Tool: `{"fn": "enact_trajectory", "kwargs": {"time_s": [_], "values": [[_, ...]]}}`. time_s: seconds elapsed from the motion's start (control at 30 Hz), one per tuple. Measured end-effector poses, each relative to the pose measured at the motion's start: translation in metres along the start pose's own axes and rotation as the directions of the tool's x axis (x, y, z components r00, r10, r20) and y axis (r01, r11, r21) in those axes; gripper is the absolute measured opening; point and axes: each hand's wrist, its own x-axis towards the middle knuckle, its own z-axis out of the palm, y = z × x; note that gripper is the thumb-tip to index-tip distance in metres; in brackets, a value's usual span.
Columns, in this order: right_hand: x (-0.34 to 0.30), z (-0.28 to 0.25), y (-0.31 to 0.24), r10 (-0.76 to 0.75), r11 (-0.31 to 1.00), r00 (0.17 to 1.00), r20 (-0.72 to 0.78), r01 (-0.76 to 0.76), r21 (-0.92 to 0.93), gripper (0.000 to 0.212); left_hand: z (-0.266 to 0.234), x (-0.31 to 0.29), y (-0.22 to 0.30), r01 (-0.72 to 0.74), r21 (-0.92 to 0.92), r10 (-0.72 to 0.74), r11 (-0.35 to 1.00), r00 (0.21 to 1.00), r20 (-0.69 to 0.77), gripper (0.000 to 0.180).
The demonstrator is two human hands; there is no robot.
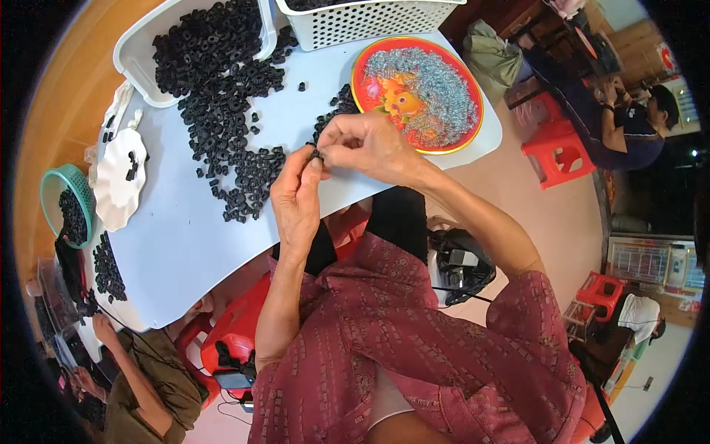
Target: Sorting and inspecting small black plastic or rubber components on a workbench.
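At the near edge of the table my two hands meet. My left hand point(296, 189) pinches a small black part point(316, 155) between thumb and fingertips. My right hand point(373, 148) is closed just above it, thumb and forefinger pressed together against the part; whatever they hold is hidden. To the left of my hands spreads a heap of small black ring-like parts point(222, 122). A smaller group of them lies partly behind my right hand. On the right, a round red tray point(360, 92) with a yellow rim carries many tiny clear, silvery pieces point(436, 85).
A white bin point(133, 63) of black parts lies tipped at the back left, beside a white perforated basket point(370, 27). Farther left are a scalloped white plate point(118, 185) and a green basket point(87, 203). Other people sit at lower left and far right, near red stools point(558, 152).
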Motion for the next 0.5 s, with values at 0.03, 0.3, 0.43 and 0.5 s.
{"fn": "enact_trajectory", "kwargs": {"time_s": [0.03, 0.3, 0.43, 0.5], "values": [[0.0003, -0.001, -0.0009, 0.003, 1.0, 1.0, 0.0, -0.003, -0.001, 0.009, 0.0002, 0.0008, -0.0007, -0.02, 0.009, 0.02, 1.0, 1.0, 0.017, 0.023], [0.0068, -0.0106, -0.0039, 0.115, 0.991, 0.988, 0.099, -0.122, 0.062, 0.013, 0.0015, -0.0018, -0.0061, -0.021, 0.004, 0.021, 1.0, 0.999, 0.025, 0.024], [0.008, -0.0104, -0.002, 0.108, 0.993, 0.989, 0.101, -0.111, 0.025, 0.013, 0.0012, -0.0011, -0.0073, -0.043, 0.001, 0.043, 0.999, 0.998, 0.049, 0.025], [0.0074, -0.0108, -0.0051, 0.167, 0.979, 0.979, 0.115, -0.178, 0.097, 0.012, 0.0004, -0.0015, -0.0069, -0.032, -0.003, 0.033, 0.999, 0.998, 0.048, 0.025]]}}
